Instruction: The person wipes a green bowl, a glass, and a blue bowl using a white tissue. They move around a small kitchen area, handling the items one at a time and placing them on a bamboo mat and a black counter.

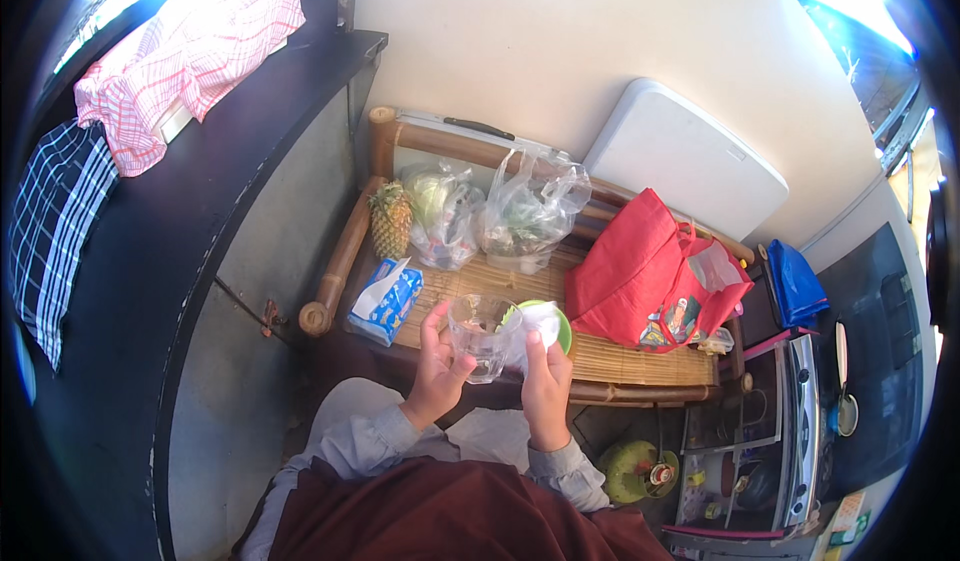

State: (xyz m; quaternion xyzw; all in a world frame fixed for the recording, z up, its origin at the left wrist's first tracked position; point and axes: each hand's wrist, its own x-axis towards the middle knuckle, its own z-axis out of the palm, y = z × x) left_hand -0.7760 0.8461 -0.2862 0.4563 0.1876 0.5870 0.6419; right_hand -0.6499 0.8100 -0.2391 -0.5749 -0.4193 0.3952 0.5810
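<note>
My left hand grips a clear drinking cup by its side, tilted with its mouth away from me. In my right hand is a crumpled white tissue, pinched under the thumb close to the cup's right wall. A green round dish shows partly behind the tissue; whether my right hand touches it I cannot tell. Both hands are over the front of a bamboo bench. To the left of the cup lies a blue tissue pack with a white sheet sticking out.
A pineapple, a bagged cabbage, another clear plastic bag and a red shopping bag stand on the bench. A black counter runs along the left. At right are a gas cylinder and a stove.
</note>
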